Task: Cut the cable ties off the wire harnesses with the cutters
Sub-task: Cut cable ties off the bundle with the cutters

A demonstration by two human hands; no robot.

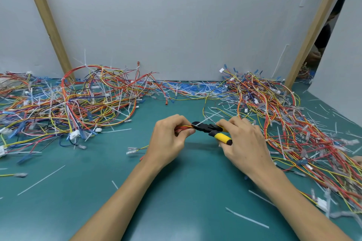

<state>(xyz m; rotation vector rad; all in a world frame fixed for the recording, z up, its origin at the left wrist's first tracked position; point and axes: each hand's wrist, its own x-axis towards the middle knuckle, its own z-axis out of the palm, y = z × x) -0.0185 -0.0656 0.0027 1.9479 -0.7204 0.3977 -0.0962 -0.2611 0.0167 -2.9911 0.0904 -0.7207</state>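
Note:
My left hand (168, 139) grips a small bundle of red, orange and yellow wires, a wire harness (183, 127), above the middle of the green mat. My right hand (243, 141) holds the cutters (212, 130), which have black jaws and yellow-and-black handles. The jaws point left and sit against the bundle just beside my left thumb, at a white cable tie (205, 120) whose tail sticks up to the right. Whether the jaws are closed on the tie is hard to tell.
A big tangle of harnesses (78, 100) covers the mat's left side and another (290, 119) fills the right. Cut white tie pieces (246, 218) lie scattered on the green mat (176, 191). A grey wall with wooden posts stands behind. Another person's hand shows at far right (358, 159).

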